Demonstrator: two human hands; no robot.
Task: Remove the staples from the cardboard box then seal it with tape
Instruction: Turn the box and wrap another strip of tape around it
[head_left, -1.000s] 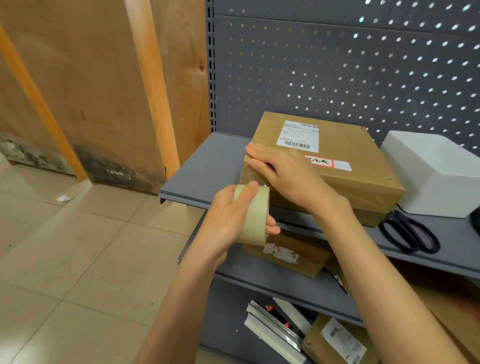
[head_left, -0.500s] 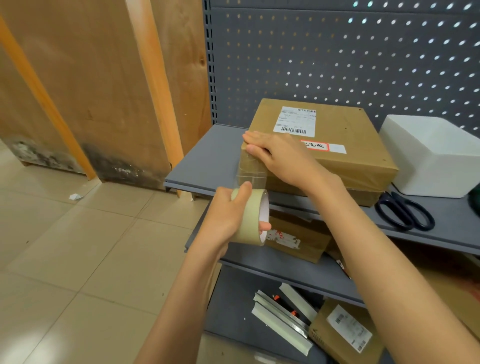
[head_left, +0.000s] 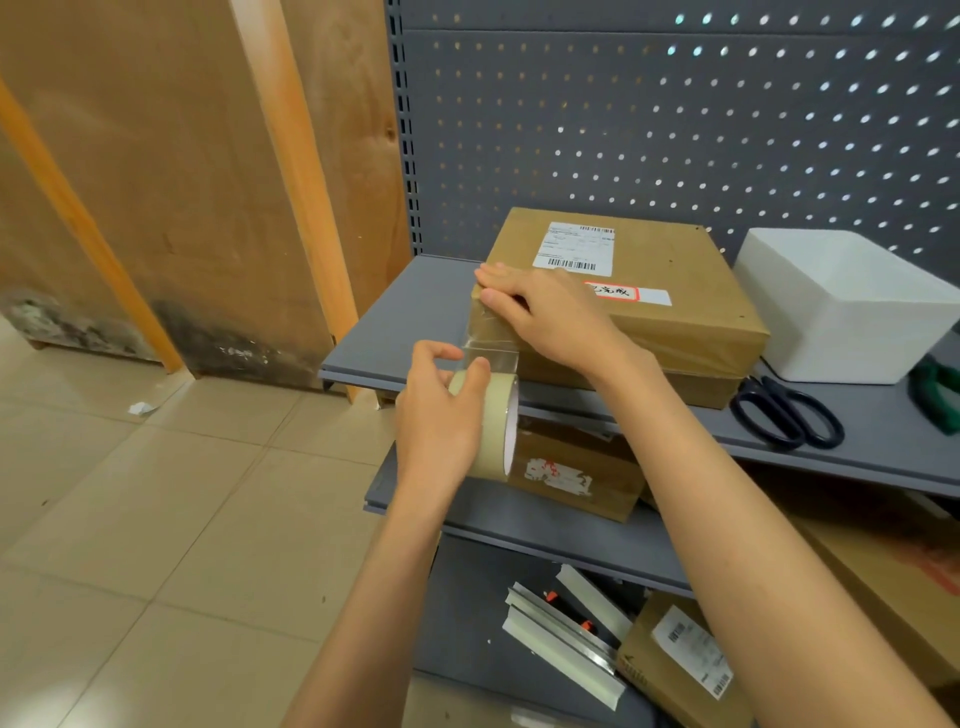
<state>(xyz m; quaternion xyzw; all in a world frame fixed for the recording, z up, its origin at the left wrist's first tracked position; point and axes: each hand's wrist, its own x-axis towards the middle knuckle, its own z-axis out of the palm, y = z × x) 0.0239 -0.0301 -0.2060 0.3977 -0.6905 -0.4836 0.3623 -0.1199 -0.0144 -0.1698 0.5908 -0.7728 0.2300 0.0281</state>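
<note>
Since a second ago my left hand (head_left: 441, 415) has drawn the tape roll (head_left: 491, 423) down from the cardboard box (head_left: 675, 312) on the top shelf (head_left: 405, 322), stretching a clear strip. The box's barcode label is unreadable. My right hand (head_left: 540, 312) lies flat, pressing tape onto the corner; my left grips the roll.

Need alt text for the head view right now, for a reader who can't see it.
The left hand grips a tape roll, its clear strip stretched up to the front corner of a cardboard box on a grey shelf, where the right hand presses it flat. Black scissors lie right of the box.
</note>
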